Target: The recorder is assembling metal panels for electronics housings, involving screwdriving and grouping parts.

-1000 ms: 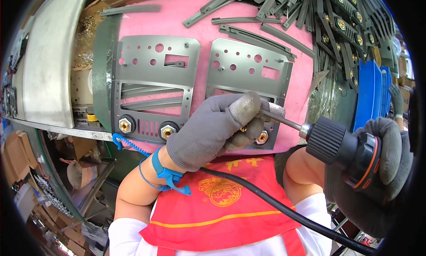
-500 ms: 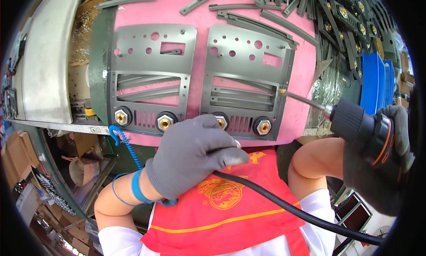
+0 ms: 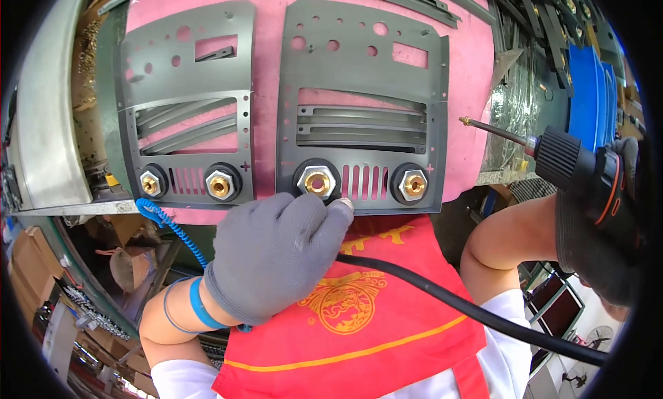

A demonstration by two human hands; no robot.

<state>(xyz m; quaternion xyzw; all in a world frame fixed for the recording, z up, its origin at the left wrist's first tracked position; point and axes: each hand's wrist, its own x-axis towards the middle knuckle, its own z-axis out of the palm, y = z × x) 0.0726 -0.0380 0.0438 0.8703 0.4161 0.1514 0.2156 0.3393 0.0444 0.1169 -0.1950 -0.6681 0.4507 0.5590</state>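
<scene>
Holding a black electric screwdriver with orange ring [image 3: 587, 181] at 3 o'clock, our gloved right hand [image 3: 608, 240] wraps closed around its body; its long axis runs level, bit tip pointing toward 9 o'clock and slightly up. Our grey-gloved left hand [image 3: 276, 254], at 6 o'clock, curls its fingertips against the lower edge of the right grey perforated metal panel [image 3: 362, 88], beside a brass hex terminal [image 3: 317, 183] on the pink mat [image 3: 269, 67].

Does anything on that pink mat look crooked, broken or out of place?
Nothing stands out. Both grey metal panels lie flat, side by side, on the pink mat, each with two brass sockets seated along its lower edge. The left hand touches the right panel's lower edge; the right hand holds a power screwdriver clear.
</scene>
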